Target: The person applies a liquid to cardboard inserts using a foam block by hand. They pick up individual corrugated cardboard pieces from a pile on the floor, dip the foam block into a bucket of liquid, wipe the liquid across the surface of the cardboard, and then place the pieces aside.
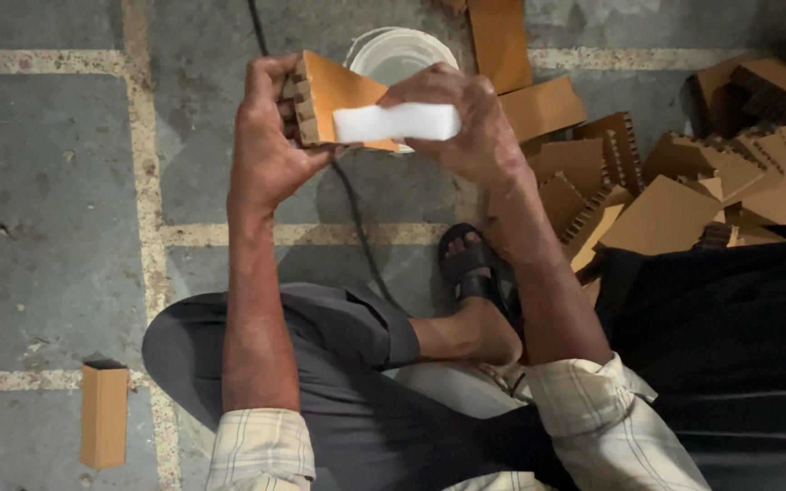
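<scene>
- Head view, hands: the left hand (270, 136) is clamped on the left, toothed edge of a cardboard wedge (338, 95), fingers curled over the top and thumb beneath. The right hand (470, 123) is closed on a white foam block (398, 122), fingers over its top and right end.
- Head view, key relation: the white foam block lies flat against the near face of the cardboard wedge, touching it, with its long axis running left to right. Its left end reaches toward the left hand but stays apart from it; the right hand is the nearer hand and the only 1 gripping the block. The wedge lies to the left of the right hand and rises above the block.
- Head view, position: both things are held in the air in front of the person, above the concrete floor (47, 182) and just in front of a white bucket (399, 50).
- Head view, surroundings: a heap of cardboard pieces (684, 195) lies on the floor to the right, well apart from the hands. 1 small cardboard box (104, 415) lies on the floor at lower left. A dark cable (357, 218) runs along the floor beneath the hands, and a sandalled foot (475, 273) rests below the right forearm.
</scene>
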